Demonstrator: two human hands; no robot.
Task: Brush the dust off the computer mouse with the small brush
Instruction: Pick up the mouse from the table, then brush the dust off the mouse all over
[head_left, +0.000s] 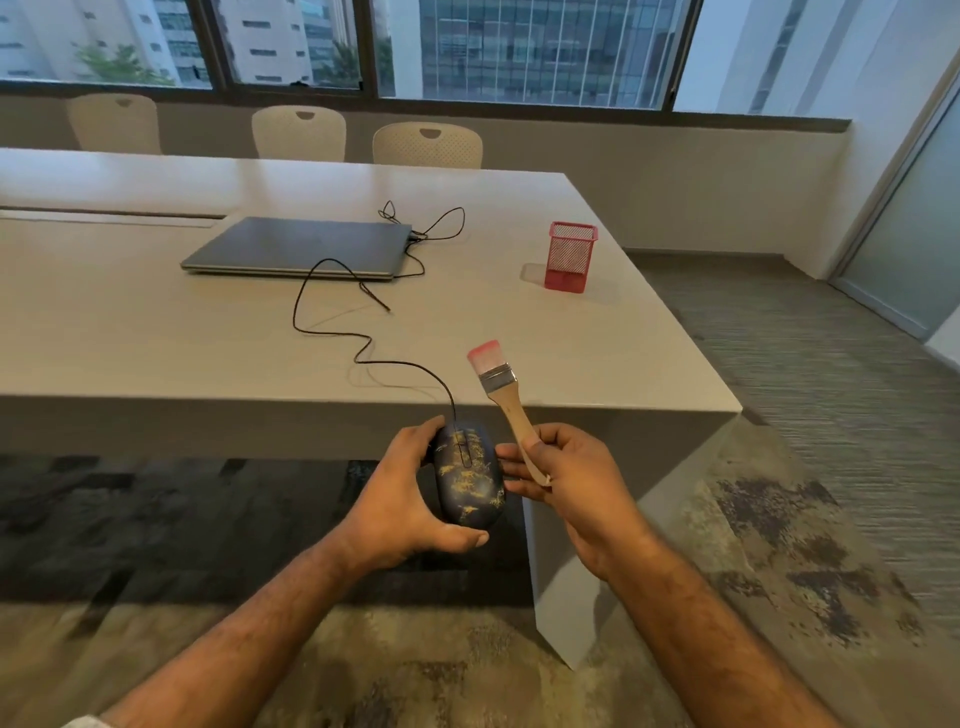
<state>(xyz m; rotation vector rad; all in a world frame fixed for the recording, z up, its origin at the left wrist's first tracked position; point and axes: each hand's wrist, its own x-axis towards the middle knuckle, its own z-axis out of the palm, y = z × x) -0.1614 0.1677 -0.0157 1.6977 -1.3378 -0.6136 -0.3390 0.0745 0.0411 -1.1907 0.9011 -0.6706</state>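
A dark computer mouse speckled with yellowish dust is held in the air in front of the table's near edge. My left hand grips it from the left side and underneath. My right hand holds the wooden handle of a small brush, and its fingertips touch the mouse's right side. The brush points up and away, with its pink-tipped bristles above the mouse and apart from it. The mouse's black cable runs across the table toward the laptop.
A closed grey laptop lies on the pale table. A red mesh pen holder stands at the table's right. Three pale chairs line the far side under the windows. Patterned carpet covers the floor.
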